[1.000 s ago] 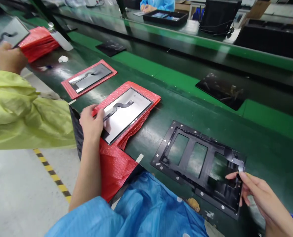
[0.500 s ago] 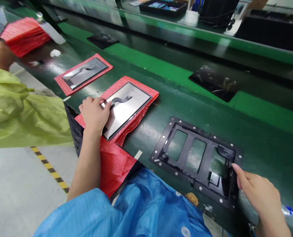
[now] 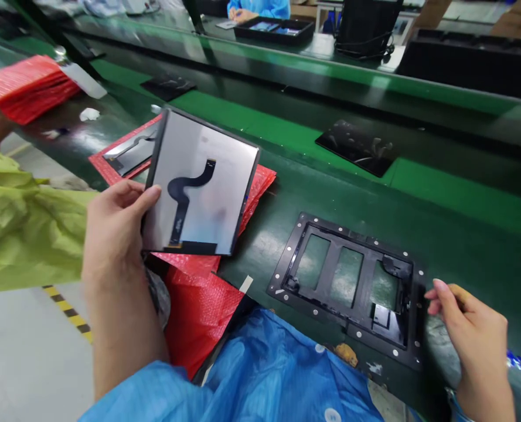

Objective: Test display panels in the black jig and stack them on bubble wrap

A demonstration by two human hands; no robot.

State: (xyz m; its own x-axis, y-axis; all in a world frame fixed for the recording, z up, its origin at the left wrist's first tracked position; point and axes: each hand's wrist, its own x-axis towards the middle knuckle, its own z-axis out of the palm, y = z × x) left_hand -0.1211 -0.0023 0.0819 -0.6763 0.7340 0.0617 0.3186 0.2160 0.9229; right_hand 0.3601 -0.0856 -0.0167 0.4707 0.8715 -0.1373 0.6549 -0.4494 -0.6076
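Change: 0.5 s ago the panel (image 3: 225, 211) lies flat on the red bubble wrap (image 3: 203, 296); now my left hand (image 3: 115, 234) has it tilted up, gripped by its left edge, thumb on the silver back. So the panel is off its packing, above the bench, well apart from the black frame (image 3: 329, 266). Can't tell if its lower edge touches the wrap. My right hand (image 3: 471, 328) is off the frame, just beside its right end: fingers loosely curled, narrow gap, nothing visible in them. Frame lies flat on the green bench (image 3: 462, 252), 3 windows. Writing: tiny pale marks on the dark ribbon cable (image 3: 181, 193), illegible; no brand readable.
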